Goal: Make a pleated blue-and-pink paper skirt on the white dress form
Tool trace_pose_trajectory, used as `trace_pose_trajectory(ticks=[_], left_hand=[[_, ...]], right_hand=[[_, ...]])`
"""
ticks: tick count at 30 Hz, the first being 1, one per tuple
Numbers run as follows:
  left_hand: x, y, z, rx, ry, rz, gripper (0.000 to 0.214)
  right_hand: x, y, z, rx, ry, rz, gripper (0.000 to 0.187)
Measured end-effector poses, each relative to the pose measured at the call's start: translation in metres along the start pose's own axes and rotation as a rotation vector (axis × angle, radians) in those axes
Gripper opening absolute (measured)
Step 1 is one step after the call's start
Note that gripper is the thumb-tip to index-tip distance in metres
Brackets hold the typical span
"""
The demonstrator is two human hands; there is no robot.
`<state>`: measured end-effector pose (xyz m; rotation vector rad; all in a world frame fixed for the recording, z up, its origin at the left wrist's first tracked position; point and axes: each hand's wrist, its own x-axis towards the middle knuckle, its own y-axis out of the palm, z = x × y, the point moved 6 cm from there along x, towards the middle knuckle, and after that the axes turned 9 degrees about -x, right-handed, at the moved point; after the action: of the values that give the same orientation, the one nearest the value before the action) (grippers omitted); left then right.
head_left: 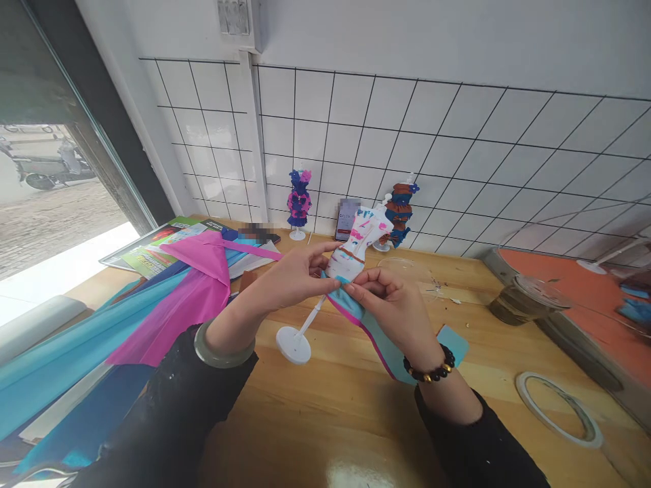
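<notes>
A small white dress-form mannequin [350,257] with pink and blue stains tilts above the table, its round base [293,346] toward the lower left. My left hand [305,268] is closed round the mannequin's hip, thumb on the front. A light blue strip with a pink edge [384,342] trails from the hip down to the right. My right hand [389,298] pinches the top of this strip against the mannequin, thumb and forefinger together. Both sets of fingertips almost meet at the hip. Whether the strip is paper or fabric I cannot tell.
Two dressed mini mannequins, one blue and pink [299,200], one brown and blue [400,213], stand by the tiled wall with a phone [347,220] between them. Pink and blue sheets [198,298] lie left. A tape roll [559,410] and a plastic cup [519,298] are right.
</notes>
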<state>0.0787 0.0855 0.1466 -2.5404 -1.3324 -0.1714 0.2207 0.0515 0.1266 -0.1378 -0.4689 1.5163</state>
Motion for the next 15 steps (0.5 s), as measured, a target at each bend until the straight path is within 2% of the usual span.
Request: trace_pose_trajectory(ticks=[9, 15], left_hand=[[-0.0002, 0.002, -0.0017, 0.004, -0.002, 0.016, 0.063], [-0.0013, 0.0041, -0.0079, -0.021, 0.028, 0.004, 0.064]], right_hand=[[-0.0003, -0.0014, -0.0006, -0.028, 0.002, -0.026, 0.031], [0.0003, -0.0037, -0.0015, 0.005, 0.044, -0.045, 0.038]])
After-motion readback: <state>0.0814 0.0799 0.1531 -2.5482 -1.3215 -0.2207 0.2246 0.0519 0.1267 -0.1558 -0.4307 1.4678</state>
